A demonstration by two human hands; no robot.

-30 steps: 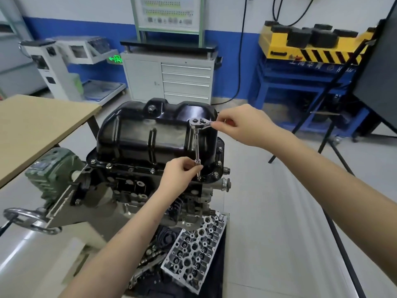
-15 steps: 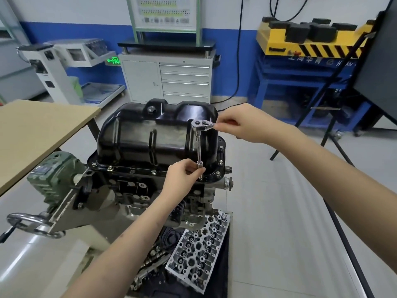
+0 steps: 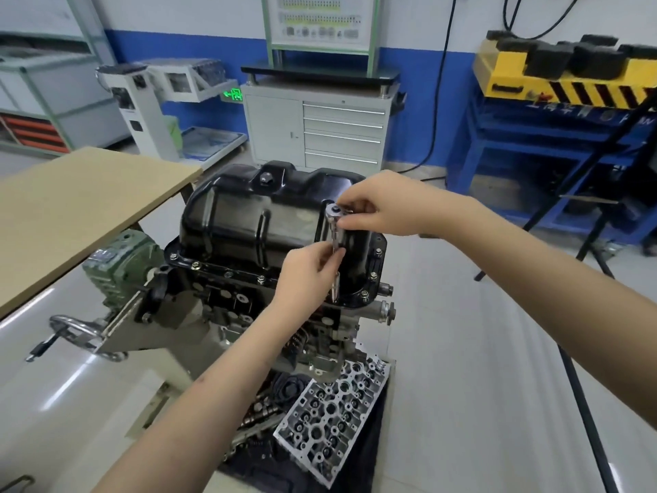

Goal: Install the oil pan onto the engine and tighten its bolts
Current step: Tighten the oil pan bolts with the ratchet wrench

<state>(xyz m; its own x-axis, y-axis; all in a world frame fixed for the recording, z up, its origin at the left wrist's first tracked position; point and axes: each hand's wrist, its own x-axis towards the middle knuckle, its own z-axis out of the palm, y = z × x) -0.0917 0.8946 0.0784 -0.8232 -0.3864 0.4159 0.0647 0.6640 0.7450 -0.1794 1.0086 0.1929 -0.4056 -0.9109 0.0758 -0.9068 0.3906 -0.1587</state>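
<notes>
left hand (image 3: 307,270) pinching, right hand (image 3: 382,204) gripping (both raised)

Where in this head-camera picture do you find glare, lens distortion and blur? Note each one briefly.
Head view: glare streaks the glossy floor at lower left and glints off the black oil pan; wide-angle distortion bows the blue wall stripe and leans the cabinet; the ratchet and both hands, left hand and right hand, look slightly soft.

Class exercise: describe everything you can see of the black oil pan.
The oil pan is glossy black, seemingly painted metal, with raised ribs and a plug boss on its far end. It sits open side down on the engine, its flange ringed by bolts. A ratchet stands upright at its near right corner, held by the left hand and right hand.
</notes>
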